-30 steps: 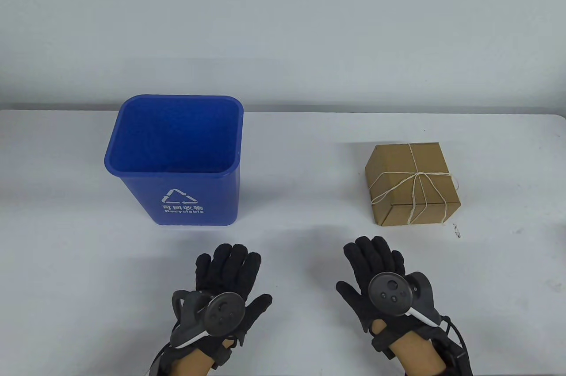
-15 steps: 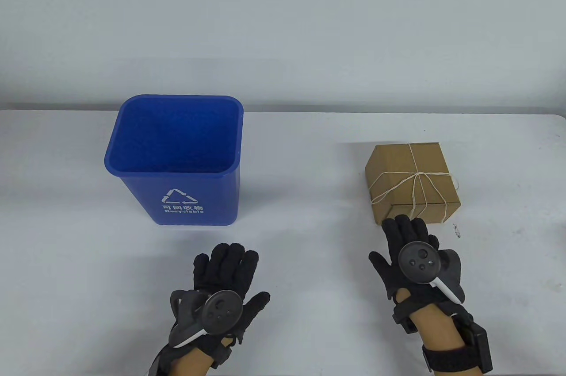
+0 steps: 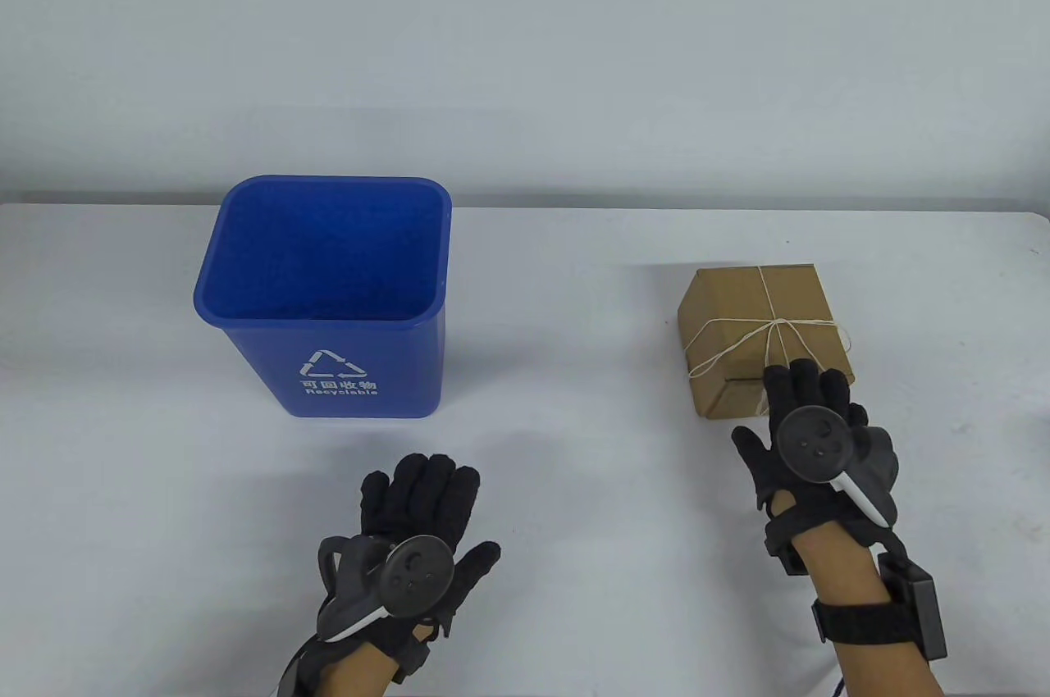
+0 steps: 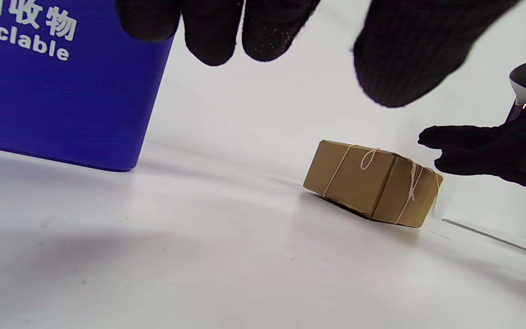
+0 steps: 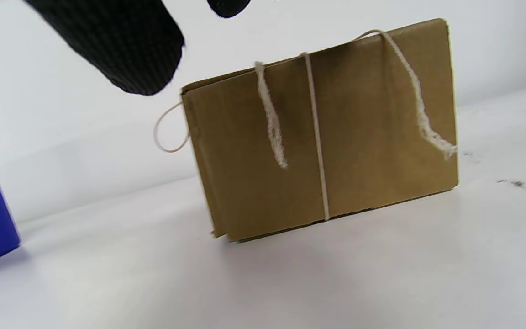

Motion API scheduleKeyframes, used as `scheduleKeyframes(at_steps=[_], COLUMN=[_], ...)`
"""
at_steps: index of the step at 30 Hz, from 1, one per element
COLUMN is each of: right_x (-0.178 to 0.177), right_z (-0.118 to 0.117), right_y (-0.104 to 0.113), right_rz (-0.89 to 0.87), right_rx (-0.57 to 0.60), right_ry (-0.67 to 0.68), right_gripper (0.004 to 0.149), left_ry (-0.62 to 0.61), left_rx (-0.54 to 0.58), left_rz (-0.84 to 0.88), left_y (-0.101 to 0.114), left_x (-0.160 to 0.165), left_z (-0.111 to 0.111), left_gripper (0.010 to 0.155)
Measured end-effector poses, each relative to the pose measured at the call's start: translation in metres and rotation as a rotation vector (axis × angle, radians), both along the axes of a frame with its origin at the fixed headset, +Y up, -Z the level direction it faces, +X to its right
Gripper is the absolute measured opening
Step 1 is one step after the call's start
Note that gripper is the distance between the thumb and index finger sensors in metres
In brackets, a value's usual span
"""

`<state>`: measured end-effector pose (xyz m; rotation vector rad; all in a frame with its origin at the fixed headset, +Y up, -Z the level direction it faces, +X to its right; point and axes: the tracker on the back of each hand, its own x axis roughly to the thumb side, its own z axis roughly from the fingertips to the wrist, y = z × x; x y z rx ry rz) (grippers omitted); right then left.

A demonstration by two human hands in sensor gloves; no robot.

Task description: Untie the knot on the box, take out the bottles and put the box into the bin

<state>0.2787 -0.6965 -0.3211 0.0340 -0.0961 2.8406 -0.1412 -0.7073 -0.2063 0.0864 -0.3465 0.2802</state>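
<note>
You are at the very start of the job: nothing on the list is done yet. The cardboard box [image 3: 759,336] sits on the right side of the table [image 3: 574,484], closed, with the twine [image 3: 771,332] crossed over its top and tied in a bow there. The loose ends of the twine hang down the near face, plain in the right wrist view. The bottles are not to be seen; I judge they are inside the box.

Your right hand [image 3: 808,435] is at the near side of the box, fingers straight and together, reaching over the near top edge toward the bow. It grips nothing; from the left wrist view the fingertips look to be just short of, or just above, the box, and I cannot tell whether they touch it. Your left hand [image 3: 418,533] lies flat near the front edge of the table, fingers relaxed and spread, holding nothing, well apart from the box.

The blue bin [image 3: 324,295] stands upright on the left, well apart from the box, and what shows of its inside holds nothing.

What is left is everything: pull a hanging end to loosen the bow, clear the twine, open the box, lift out the bottles, then carry the box left to the bin.
</note>
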Motion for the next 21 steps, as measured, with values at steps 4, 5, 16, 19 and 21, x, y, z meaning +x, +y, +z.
scheduleKeyframes(at_steps=[4,5,16,19,21], right_x=[0.009,0.011,0.018,0.017,0.019], right_z=[-0.013,-0.017,-0.051,-0.057,-0.060], right_y=[0.006,0.008,0.015,0.012,0.009], right_rz=[-0.014,-0.012,0.033,0.069,0.062], right_rx=[-0.030,-0.037,-0.118,-0.175,-0.200], right_ry=[-0.032,-0.038,-0.039,-0.039,-0.046], right_gripper=[0.082,0.082,0.084,0.085,0.086], left_ry=[0.001,0.001,0.012,0.008,0.005], left_rx=[-0.008,-0.011,-0.026,-0.033,-0.034], left_rz=[-0.002,-0.001,0.006,0.005,0.004], left_y=[0.000,0.000,0.000,-0.001,-0.001], left_x=[0.000,-0.001,-0.001,-0.001,0.000], left_z=[-0.001,-0.001,-0.004,-0.004,-0.005], left_gripper=[0.086,0.086,0.086,0.085,0.085])
